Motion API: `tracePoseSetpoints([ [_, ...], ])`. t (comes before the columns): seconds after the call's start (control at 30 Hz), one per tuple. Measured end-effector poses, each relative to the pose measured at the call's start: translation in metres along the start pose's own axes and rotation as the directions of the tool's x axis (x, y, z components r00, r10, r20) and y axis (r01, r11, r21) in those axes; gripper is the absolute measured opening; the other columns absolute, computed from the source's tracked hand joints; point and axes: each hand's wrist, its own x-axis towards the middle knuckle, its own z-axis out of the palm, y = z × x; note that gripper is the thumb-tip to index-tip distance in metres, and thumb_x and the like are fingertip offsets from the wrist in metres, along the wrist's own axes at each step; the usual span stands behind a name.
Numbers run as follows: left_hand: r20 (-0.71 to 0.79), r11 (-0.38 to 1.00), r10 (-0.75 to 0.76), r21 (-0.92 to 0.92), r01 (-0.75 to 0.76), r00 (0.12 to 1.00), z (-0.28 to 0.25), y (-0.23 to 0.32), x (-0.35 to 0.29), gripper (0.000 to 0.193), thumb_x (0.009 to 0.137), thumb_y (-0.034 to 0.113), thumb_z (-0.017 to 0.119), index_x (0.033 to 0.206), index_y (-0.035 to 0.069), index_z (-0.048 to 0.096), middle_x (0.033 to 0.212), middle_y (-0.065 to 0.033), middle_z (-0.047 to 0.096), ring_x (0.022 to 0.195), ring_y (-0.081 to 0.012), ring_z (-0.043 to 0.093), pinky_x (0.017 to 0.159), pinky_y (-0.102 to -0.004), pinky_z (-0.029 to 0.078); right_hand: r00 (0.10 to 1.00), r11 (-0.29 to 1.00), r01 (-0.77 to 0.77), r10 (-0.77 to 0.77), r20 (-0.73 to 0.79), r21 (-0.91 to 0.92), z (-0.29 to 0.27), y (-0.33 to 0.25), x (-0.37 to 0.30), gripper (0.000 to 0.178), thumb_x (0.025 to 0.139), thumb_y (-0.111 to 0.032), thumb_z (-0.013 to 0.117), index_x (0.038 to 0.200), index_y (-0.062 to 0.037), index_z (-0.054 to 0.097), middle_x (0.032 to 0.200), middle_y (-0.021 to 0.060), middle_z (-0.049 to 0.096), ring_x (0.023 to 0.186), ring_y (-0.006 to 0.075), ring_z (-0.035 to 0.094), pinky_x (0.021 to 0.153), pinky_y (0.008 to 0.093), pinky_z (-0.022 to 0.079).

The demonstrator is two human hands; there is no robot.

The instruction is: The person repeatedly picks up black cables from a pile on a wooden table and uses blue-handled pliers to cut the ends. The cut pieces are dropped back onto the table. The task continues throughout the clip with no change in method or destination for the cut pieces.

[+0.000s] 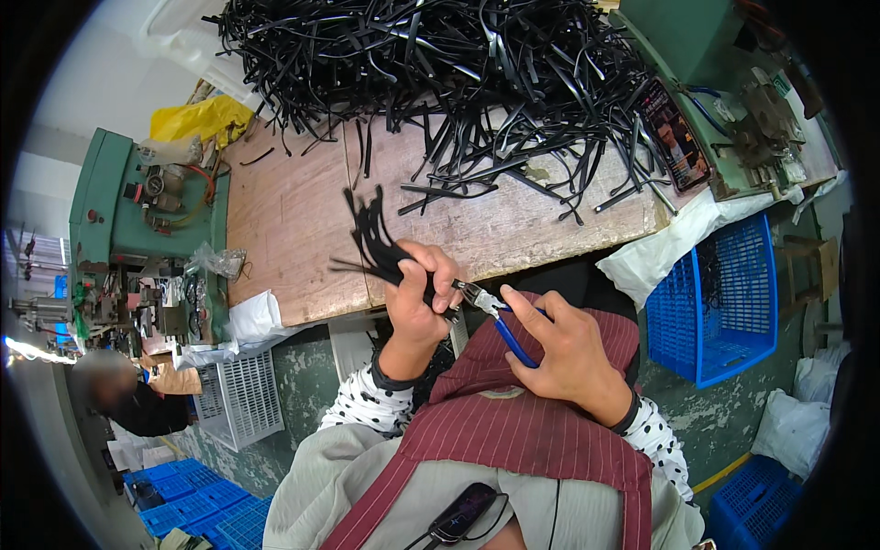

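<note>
My left hand (420, 291) is closed around a bunch of thin black eyeglass temples (374, 240), whose curved ends fan out up and to the left over the table edge. In my right hand (573, 348) is a pair of blue-handled pliers (513, 339), with white wrapping near the pivot. The plier jaws point left and meet the short ends of the bunch beside my left fingers. Whether the jaws grip a temple is too small to tell. Beyond my hands a large heap of loose black temples (440, 64) covers the far side of the wooden table (284, 211).
Green machines stand on both sides, one at left (110, 197) and one at right (683, 41). A blue crate (710, 312) sits right of the table, a white crate (240, 399) at lower left. Another person (137, 394) is at far left. More pliers (706, 110) lie at right.
</note>
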Motion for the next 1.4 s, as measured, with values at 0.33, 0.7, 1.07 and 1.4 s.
tracePoseSetpoints([
  [0.33, 0.069, 0.862, 0.284, 0.419, -0.286, 0.956, 0.009, -0.007, -0.010, 0.036, 0.097, 0.036, 0.059, 0.091, 0.002, 0.049, 0.094, -0.0094, 0.048, 0.051, -0.0078, 0.041, 0.048, -0.0220, 0.039, 0.979, 0.958, -0.158, 0.120, 0.166, 0.238, 0.004, 0.006, -0.006, 0.082, 0.067, -0.023, 0.080, 0.143, -0.0153, 0.048, 0.084, 0.0097, 0.057, 0.071, 0.0264, 0.060, 0.063, 0.0366, 0.051],
  [0.7, -0.022, 0.931, 0.093, 0.355, -0.079, 0.995, -0.016, -0.004, 0.015, 0.019, 0.098, 0.023, 0.061, 0.100, 0.005, 0.058, 0.095, -0.0094, 0.062, 0.072, -0.0134, 0.056, 0.063, -0.0269, 0.046, 0.951, 0.914, -0.285, 0.232, 0.204, 0.290, 0.006, 0.007, -0.008, 0.077, 0.071, -0.019, 0.078, 0.142, -0.0124, 0.049, 0.077, 0.0106, 0.057, 0.069, 0.0254, 0.061, 0.066, 0.0370, 0.052],
  [1.07, 0.371, -0.465, -0.116, 0.799, -0.381, 0.921, -0.064, 0.013, 0.098, 0.034, 0.069, -0.004, 0.062, 0.098, 0.013, 0.067, 0.102, -0.0062, 0.060, 0.077, -0.0341, 0.060, 0.067, -0.0442, 0.049, 0.948, 0.927, -0.295, 0.253, 0.192, 0.231, 0.005, 0.006, -0.012, 0.079, 0.070, -0.024, 0.080, 0.142, -0.0144, 0.049, 0.082, 0.0114, 0.058, 0.072, 0.0276, 0.063, 0.068, 0.0384, 0.054],
  [1.4, -0.360, 0.677, 0.146, 0.716, 0.172, 0.921, -0.094, 0.010, 0.026, 0.023, 0.094, 0.026, 0.067, 0.097, 0.005, 0.060, 0.081, -0.0011, 0.059, 0.062, -0.0110, 0.052, 0.057, -0.0279, 0.045, 0.971, 0.963, -0.220, 0.202, 0.126, 0.155, 0.007, 0.005, -0.006, 0.081, 0.067, -0.023, 0.081, 0.141, -0.0150, 0.049, 0.089, 0.0111, 0.055, 0.076, 0.0285, 0.062, 0.067, 0.0389, 0.052],
])
